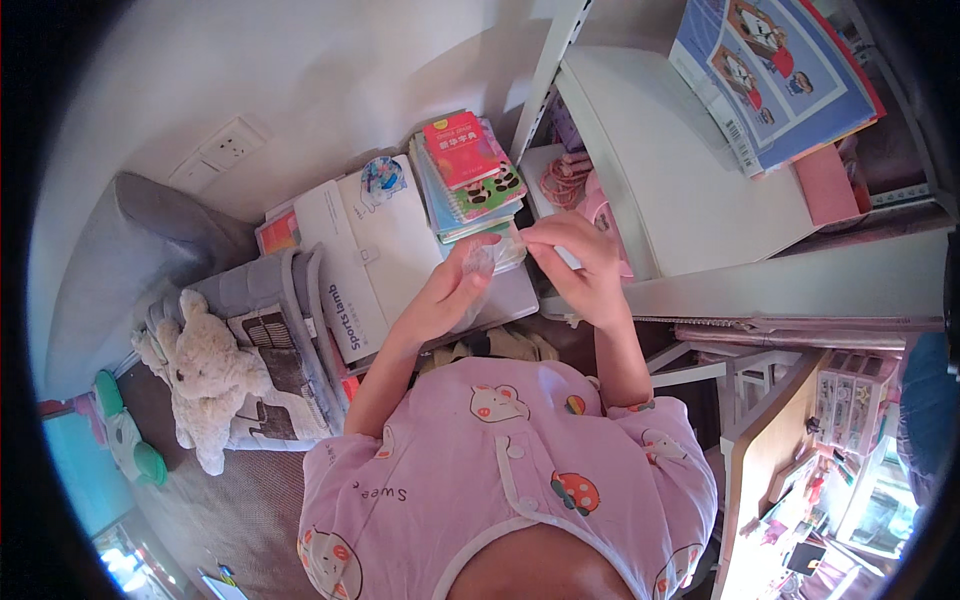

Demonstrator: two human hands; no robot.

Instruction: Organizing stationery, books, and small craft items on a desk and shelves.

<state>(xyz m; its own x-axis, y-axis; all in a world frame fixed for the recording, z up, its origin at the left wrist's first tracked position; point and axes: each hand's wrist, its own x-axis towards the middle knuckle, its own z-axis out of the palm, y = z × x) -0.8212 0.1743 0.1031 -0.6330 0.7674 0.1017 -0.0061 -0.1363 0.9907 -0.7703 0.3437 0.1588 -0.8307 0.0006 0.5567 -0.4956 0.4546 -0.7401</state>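
Note:
Between my two hands is a crinkled, see-through plastic bag (482, 262). My left hand (450, 292) is closed on its left side, thumb over the plastic. From the right, my right hand (582, 262) pinches at the bag's upper right edge with thumb and forefinger together. What the bag holds, if anything, I cannot make out. Just beyond my hands rises a stack of notebooks (445, 205), topped by a small red booklet (462, 150) over one with a panda pattern (495, 190). Left of the stack lies a large white box (345, 270) with a blue sticker-like piece (382, 180) on it.
A plush toy (215, 370) rests on folded grey bedding (225, 290) at left, near a grey pillow (100, 270). To the right, a white shelf (650, 150) carries blue picture books (790, 85). A pink container (600, 215) and pink cord (563, 183) sit below it.

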